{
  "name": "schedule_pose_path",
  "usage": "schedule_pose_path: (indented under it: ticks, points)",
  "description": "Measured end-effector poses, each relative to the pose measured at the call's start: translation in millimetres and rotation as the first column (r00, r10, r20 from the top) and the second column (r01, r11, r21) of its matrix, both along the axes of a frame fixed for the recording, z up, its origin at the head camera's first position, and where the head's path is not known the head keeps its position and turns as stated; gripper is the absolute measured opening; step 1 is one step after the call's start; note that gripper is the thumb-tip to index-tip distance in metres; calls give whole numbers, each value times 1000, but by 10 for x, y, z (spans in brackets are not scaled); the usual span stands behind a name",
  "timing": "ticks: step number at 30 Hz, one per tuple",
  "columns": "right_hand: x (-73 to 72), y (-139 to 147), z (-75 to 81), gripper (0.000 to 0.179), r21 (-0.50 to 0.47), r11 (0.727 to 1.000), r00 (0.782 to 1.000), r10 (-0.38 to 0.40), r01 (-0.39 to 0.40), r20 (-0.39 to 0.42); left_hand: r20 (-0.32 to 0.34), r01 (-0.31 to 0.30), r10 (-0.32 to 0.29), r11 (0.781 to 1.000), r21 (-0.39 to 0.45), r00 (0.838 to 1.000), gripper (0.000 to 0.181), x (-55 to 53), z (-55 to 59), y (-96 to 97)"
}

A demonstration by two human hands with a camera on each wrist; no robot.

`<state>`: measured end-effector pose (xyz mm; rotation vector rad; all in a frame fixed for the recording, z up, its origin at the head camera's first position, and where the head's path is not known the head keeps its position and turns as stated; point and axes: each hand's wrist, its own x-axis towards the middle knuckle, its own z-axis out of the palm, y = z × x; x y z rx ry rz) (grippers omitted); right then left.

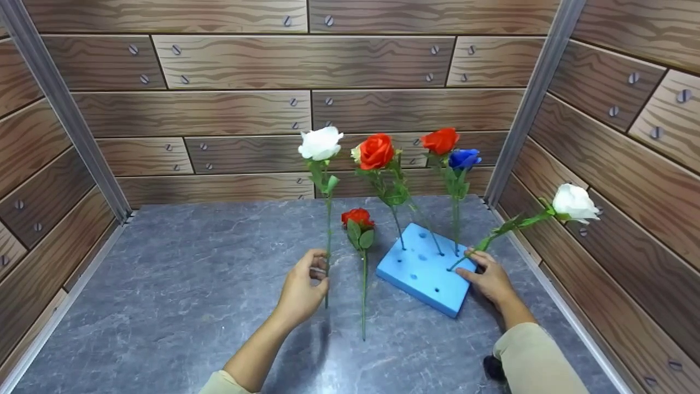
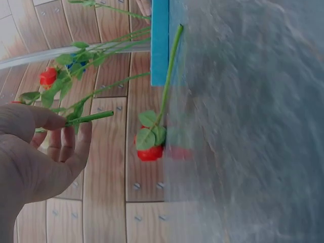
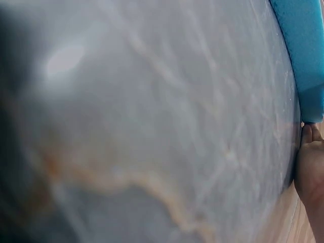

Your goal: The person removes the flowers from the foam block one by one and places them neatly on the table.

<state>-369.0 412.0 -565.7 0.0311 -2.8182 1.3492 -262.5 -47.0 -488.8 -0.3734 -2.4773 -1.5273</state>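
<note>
A blue block point(image 1: 437, 271) sits on the grey surface point(image 1: 191, 262), its holes apparently there to keep stems standing; the front red rose point(image 1: 377, 151), back red rose point(image 1: 440, 141) and blue rose point(image 1: 464, 159) rise above the block's far half; the leaning white rose point(image 1: 574, 203) tilts out beyond its right edge, perhaps loosely seated; the held white rose point(image 1: 320, 144) is upright left of the block, its stem end off the surface; the loose red rose point(image 1: 359, 219) lies between that stem and the block; the left hand point(image 1: 301, 287), raised left of the block, has thumb and fingers pinched on the held stem, seemingly for balance; the right hand point(image 1: 492, 279) is clamped on the block's right corner, thumb on top, likely steadying it.
</note>
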Motion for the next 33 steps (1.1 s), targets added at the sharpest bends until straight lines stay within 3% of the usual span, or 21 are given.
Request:
schedule_pose_path:
  ticks: [15,25,33]
  points:
    - [-1,-2,-13,83,-11,1000,1000,-4,4,13,190,25,-20,999,-20,982,51,-7,-130,-120]
    - [-8,-8,2,81,-6,1000,1000,-4,4,-8,318,46,-43,999,-4,947,50,-36,-179,-165]
    - [0,-12,-5,78,-16,1000,1000,-7,7,-19,420,61,-77,997,53,904,55,-56,-247,-165]
